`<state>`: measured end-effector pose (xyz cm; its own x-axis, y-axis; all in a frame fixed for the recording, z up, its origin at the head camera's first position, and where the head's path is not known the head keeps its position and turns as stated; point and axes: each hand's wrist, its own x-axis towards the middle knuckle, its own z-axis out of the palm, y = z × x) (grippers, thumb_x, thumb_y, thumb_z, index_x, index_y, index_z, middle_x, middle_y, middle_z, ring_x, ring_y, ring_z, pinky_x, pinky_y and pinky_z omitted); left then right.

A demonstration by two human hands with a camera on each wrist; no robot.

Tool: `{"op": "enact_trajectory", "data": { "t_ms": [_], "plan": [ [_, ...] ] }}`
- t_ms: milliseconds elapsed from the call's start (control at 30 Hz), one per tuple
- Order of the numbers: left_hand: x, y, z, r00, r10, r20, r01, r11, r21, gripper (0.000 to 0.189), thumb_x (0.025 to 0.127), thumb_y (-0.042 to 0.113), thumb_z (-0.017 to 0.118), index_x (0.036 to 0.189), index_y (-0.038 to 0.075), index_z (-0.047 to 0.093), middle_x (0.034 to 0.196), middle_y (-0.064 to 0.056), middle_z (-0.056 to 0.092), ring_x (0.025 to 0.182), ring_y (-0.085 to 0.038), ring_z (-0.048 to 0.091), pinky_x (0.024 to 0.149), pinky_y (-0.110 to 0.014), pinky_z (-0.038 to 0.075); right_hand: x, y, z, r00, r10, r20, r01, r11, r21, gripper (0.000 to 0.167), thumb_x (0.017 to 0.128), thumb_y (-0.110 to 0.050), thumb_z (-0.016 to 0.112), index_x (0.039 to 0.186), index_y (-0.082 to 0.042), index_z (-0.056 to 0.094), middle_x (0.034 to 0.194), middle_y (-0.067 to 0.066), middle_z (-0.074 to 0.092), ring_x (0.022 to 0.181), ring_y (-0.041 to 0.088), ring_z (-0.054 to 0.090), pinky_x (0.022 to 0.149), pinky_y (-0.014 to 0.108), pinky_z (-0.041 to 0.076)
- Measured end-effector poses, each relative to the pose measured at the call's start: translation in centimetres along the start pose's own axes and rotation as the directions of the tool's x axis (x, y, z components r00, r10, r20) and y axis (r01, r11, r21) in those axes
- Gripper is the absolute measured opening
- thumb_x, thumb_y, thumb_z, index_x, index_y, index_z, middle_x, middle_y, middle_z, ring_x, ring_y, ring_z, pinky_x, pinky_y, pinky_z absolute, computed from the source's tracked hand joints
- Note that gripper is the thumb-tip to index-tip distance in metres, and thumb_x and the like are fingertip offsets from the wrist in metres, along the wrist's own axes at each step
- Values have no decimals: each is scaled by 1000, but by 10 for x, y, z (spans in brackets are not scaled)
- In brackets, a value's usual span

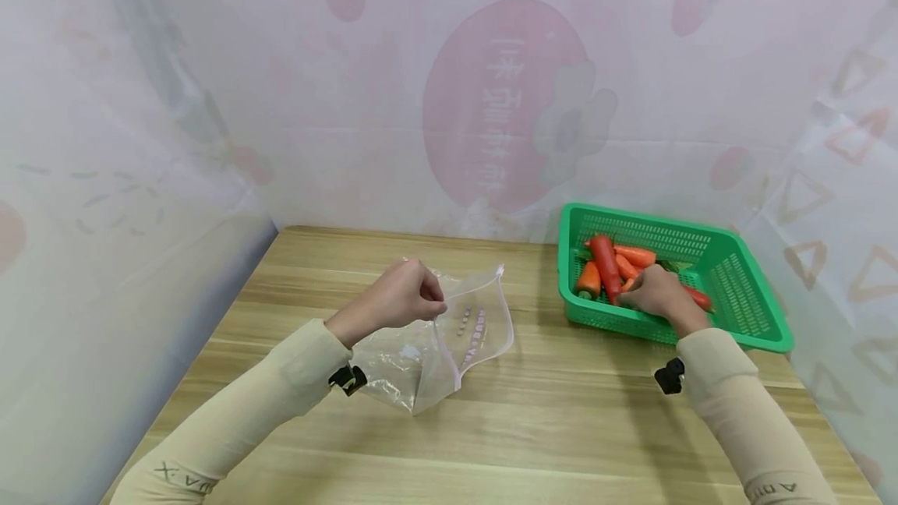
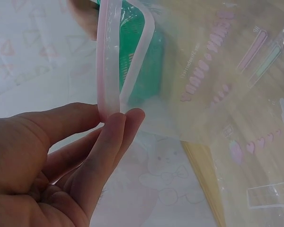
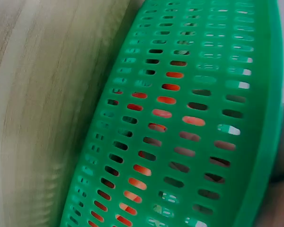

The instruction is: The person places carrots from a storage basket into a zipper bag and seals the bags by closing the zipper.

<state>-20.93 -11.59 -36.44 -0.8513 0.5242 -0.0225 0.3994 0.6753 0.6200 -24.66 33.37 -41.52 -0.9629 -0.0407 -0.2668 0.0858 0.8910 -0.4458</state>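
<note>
My left hand [image 1: 403, 298] pinches the rim of a clear zip-seal bag [image 1: 484, 326] between thumb and fingers. In the left wrist view the pinched pink-white zip edge [image 2: 109, 61] stands upright above the fingertips, and the bag's mouth gapes. Pink lettering is printed on the plastic. My right hand [image 1: 659, 294] reaches into a green plastic basket [image 1: 751, 271], its fingertips at the lower end of a long red pepper [image 1: 605, 262] and beside orange carrots [image 1: 634, 256]. The basket's wall [image 3: 189, 142] hides most of that hand in the right wrist view, so its grip is unclear.
Another red pepper [image 1: 698, 298] lies in the basket, right of the hand. The basket stands at the right rear of the wooden table [image 1: 533, 427]. Printed cloth walls [image 1: 351, 139] rise behind and at both sides.
</note>
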Motion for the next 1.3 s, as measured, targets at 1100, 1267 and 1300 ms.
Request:
{"op": "enact_trajectory", "data": {
  "t_ms": [1100, 1267, 1300],
  "plan": [
    [3, -2, 3, 1000, 2, -10, -2, 1000, 4, 11, 93, 10, 78, 83, 11, 83, 76, 3, 77, 64, -6, 70, 62, -23, 56, 16, -17, 15, 987, 124, -105, -133, 987, -88, 27, 92, -20, 74, 88, 2, 61, 80, 15, 56, 86, 36, 52, 76, 45, 48],
    [2, 0, 4, 1000, 4, -9, -4, 1000, 2, 11, 93, 10, 78, 83, 11, 83, 77, 3, 78, 64, -5, 70, 62, -22, 56, 11, -12, 6, 986, 87, -141, -99, 992, -81, 25, 91, -20, 71, 75, -5, 58, 66, 6, 52, 72, 28, 51, 72, 41, 43],
    [2, 0, 4, 1000, 5, -9, -5, 1000, 0, 11, 93, 10, 78, 83, 11, 83, 77, 3, 78, 64, -5, 70, 62, -22, 56, 10, -12, 5, 985, 76, -154, -90, 992, -87, 27, 92, -21, 71, 73, -6, 58, 65, 5, 51, 72, 28, 51, 73, 41, 42]
  ]
}}
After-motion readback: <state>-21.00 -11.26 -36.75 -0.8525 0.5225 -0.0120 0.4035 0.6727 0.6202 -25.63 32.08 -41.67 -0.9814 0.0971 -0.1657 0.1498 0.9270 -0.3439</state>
